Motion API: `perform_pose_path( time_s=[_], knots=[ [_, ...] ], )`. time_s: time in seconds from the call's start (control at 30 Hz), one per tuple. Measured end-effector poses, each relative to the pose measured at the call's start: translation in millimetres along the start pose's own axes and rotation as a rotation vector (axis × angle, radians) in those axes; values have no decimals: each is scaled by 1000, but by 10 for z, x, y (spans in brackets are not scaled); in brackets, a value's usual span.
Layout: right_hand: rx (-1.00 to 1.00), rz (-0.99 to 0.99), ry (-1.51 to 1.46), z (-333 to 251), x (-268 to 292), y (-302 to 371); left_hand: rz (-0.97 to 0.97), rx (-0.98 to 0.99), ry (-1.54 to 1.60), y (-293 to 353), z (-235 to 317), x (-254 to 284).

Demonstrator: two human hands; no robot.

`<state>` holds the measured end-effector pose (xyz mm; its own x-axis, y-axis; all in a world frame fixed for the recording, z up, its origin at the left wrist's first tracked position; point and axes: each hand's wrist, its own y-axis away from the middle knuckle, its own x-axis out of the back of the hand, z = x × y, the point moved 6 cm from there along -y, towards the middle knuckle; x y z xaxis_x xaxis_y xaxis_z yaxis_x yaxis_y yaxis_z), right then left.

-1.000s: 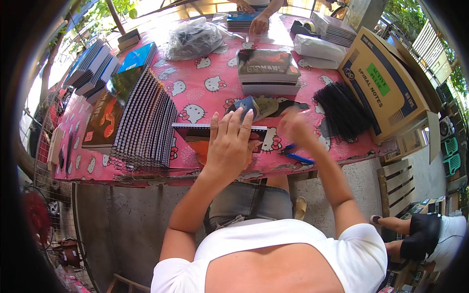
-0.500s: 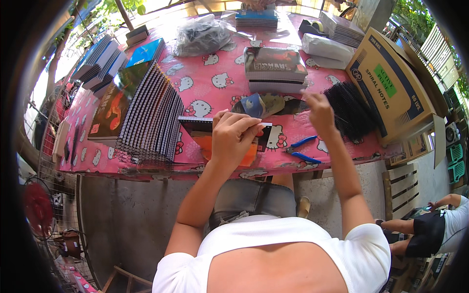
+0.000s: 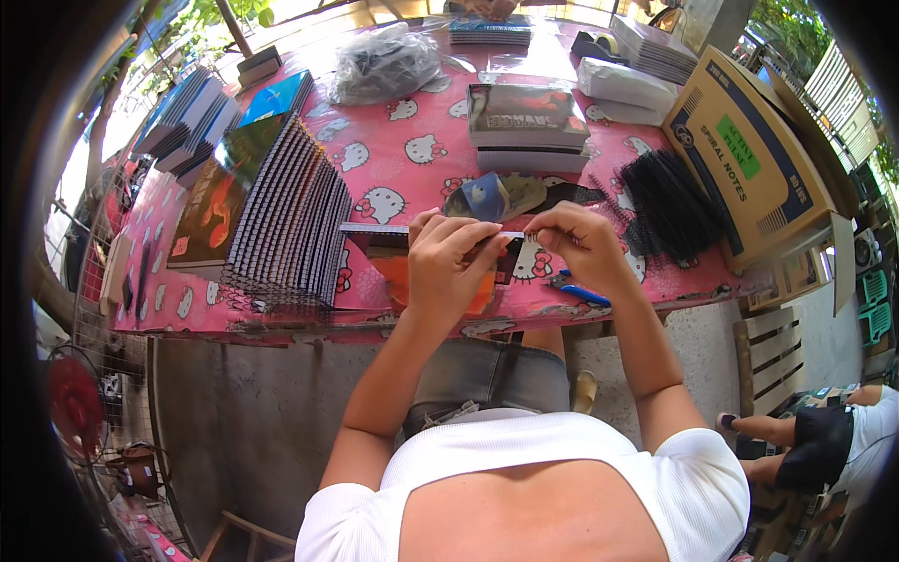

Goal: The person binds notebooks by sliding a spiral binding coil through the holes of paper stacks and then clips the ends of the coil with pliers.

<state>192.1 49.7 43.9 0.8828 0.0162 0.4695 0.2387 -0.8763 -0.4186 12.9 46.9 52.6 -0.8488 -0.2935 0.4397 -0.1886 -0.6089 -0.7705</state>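
Note:
My left hand point(image 3: 449, 260) grips an unbound-looking notebook point(image 3: 391, 245) with a dark and orange cover, its punched white page edge facing away from me. At that edge's right end, my right hand point(image 3: 582, 245) has thumb and fingers pinched together on what looks like the end of a black spiral coil point(image 3: 530, 237); most of it is hidden by the fingers. Blue-handled pliers point(image 3: 582, 292) lie on the table, partly behind my right forearm. Beyond my hands is a small blue and tan pouch-like object point(image 3: 496, 197).
A tall stack of spiral notebooks point(image 3: 286, 215) stands at left. More notebooks point(image 3: 529, 117) are piled ahead. Black coils point(image 3: 670, 206) lie beside a cardboard box point(image 3: 749, 159) at right. A plastic bag point(image 3: 389, 66) rests at the back of the pink-covered table point(image 3: 426, 150). Another person's hands show at the far edge.
My right hand has come left and nearer, from beside the coil pile to the notebook's right end. My left hand keeps its grip on the notebook.

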Motion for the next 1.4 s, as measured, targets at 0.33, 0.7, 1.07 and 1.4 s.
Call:
perform_pose_path(
  time_s=[0.33, 0.7, 1.07, 1.4],
  knots=[
    [159, 70, 362, -214, -74, 71, -8, 13, -231, -7, 4, 117],
    [137, -103, 519, -322, -226, 10, -55, 72, -73, 107, -120, 69],
    [-73, -269, 754, 1518, -312, -695, 81, 63, -168, 100, -60, 148],
    [-47, -175, -408, 776, 161, -401, 94, 71, -58, 164, -154, 122]
  ],
)
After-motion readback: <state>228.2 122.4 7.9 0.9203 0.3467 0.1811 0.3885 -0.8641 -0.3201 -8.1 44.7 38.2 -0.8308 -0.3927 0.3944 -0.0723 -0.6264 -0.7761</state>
